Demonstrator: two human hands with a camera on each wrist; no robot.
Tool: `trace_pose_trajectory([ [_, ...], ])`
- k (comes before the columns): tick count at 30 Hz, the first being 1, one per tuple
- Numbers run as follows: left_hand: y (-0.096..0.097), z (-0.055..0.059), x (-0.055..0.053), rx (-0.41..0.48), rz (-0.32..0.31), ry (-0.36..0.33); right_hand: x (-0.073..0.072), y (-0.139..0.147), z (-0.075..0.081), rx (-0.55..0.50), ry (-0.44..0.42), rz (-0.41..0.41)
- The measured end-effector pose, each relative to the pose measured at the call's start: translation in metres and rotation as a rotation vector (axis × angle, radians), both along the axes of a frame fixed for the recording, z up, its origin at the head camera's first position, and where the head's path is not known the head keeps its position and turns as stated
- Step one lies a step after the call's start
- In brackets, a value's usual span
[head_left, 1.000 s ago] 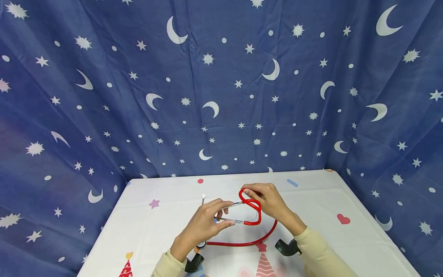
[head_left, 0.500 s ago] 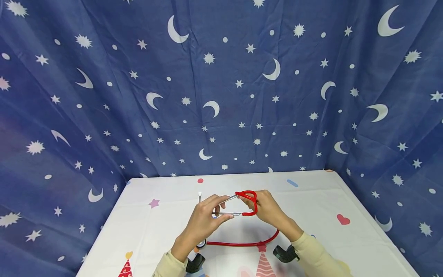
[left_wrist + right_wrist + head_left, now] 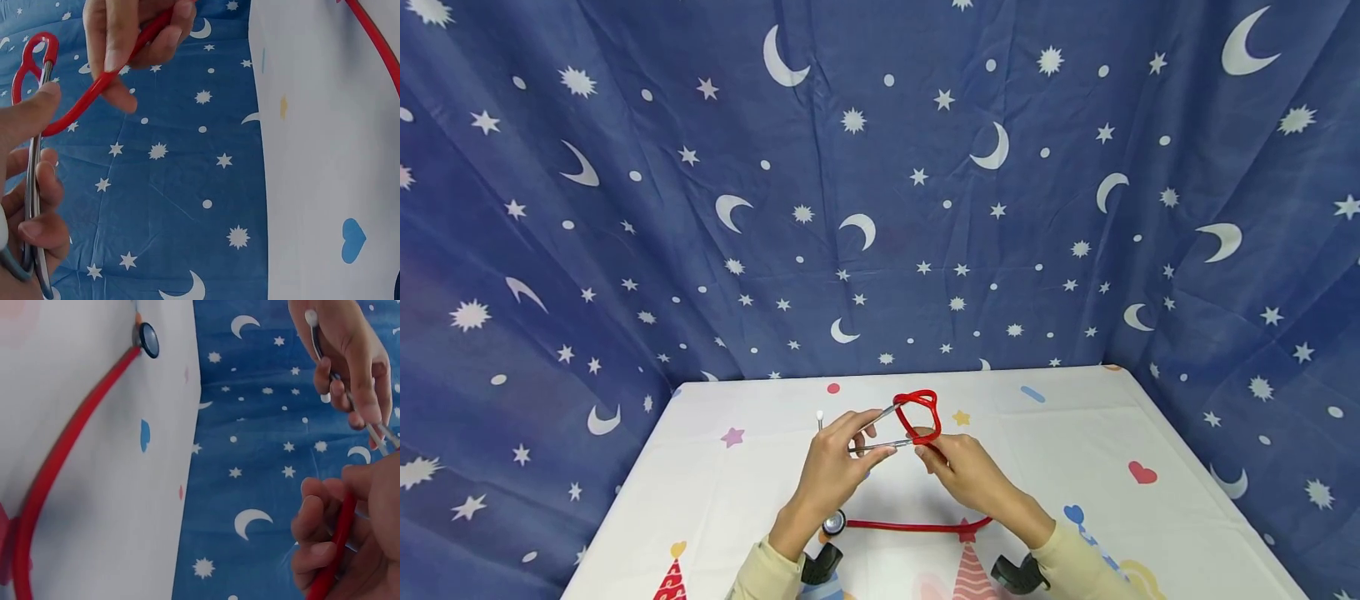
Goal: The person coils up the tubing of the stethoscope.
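A red stethoscope [image 3: 937,419] is held up over the table between two hands. My left hand [image 3: 831,467] pinches its metal ear tubes [image 3: 36,181] between thumb and fingers, and one white ear tip [image 3: 820,414] sticks up behind that hand. My right hand [image 3: 976,477] grips the red tubing just below the Y-shaped fork, its fingers curled round it in the right wrist view. Beyond the hands the fork's red branches form a twisted loop. From the right hand the tube sags to the table, ending at the round chest piece [image 3: 149,340] near the left wrist.
A white patterned cloth covers the table [image 3: 1150,433]. Behind it hangs a blue curtain [image 3: 910,233] with moons and stars. Each wrist carries a black mount [image 3: 1018,575] close above the tabletop.
The right hand has shifted down the tubing, to below the red loop. That loop has moved up and left. The left hand has drifted slightly left, keeping its hold on the ear tubes.
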State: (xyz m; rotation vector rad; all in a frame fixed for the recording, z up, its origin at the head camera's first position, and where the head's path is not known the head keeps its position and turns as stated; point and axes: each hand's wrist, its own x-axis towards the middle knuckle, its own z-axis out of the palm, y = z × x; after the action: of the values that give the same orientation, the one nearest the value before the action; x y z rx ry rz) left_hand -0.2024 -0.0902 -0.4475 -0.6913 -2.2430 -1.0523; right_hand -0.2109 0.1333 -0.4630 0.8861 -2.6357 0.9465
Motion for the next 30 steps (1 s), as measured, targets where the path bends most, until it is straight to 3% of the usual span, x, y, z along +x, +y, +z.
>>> trace_pose_trajectory([
  [11, -0.003, 0.002, -0.001, -0.043, 0.134, 0.014, 0.019, 0.002, 0.001, 0.042, -0.013, 0.028],
  [17, -0.004, -0.001, -0.001, -0.077, 0.158, -0.012, 0.027, 0.004, 0.003, 0.017, 0.0, 0.044],
  [26, -0.01, -0.008, -0.006, -0.1, 0.188, 0.004, 0.036, 0.008, 0.005, -0.004, 0.033, 0.02],
  [30, -0.012, -0.011, -0.008, -0.1, 0.21, -0.006, 0.039, 0.011, 0.007, -0.005, 0.011, 0.019],
])
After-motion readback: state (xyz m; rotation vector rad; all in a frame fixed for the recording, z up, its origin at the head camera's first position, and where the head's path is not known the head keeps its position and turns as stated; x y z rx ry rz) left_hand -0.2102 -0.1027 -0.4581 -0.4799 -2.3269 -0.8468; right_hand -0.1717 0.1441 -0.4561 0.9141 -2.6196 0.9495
